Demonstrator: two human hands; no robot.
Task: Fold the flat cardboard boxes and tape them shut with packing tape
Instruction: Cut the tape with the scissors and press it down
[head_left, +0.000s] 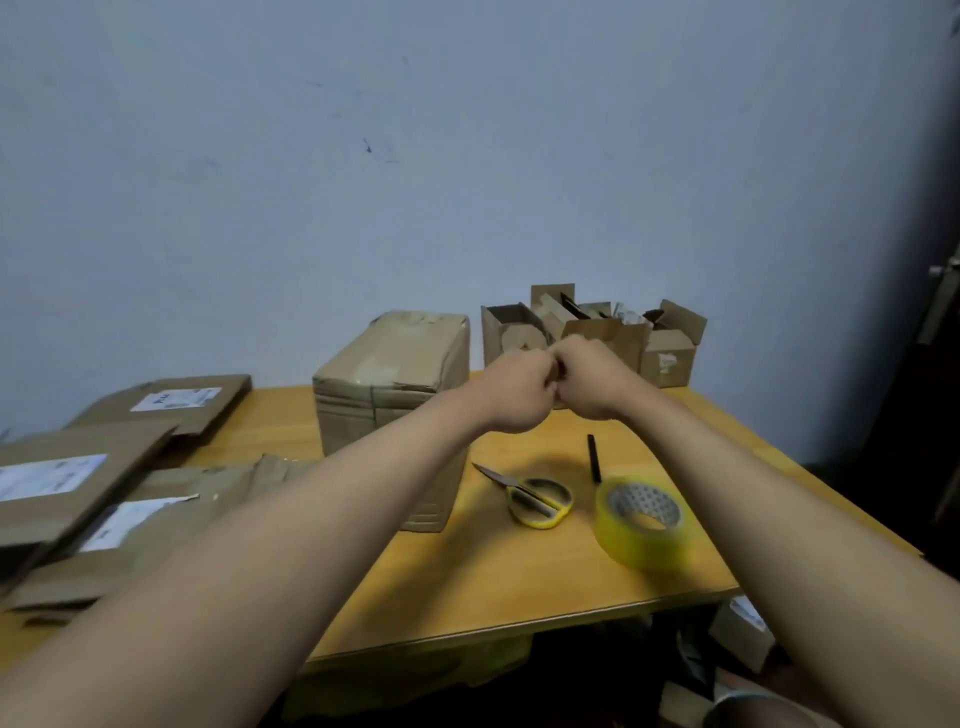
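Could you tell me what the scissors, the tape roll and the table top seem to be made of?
Scissors: grey, likely steel blades; glossy yellow handles, probably plastic. Tape roll: translucent yellowish film, shiny, on what looks like a cardboard core. Table: smooth light wood or wood-look laminate; the edge suggests board.

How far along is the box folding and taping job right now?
Done: one big box stands closed and taped on the table. In hand: nothing clear; the left hand and right hand meet as fists in the air, and anything pinched between them is hidden. Left: flat boxes lie stacked at the left, small boxes at the back stand open, and the tape roll and scissors lie untouched.
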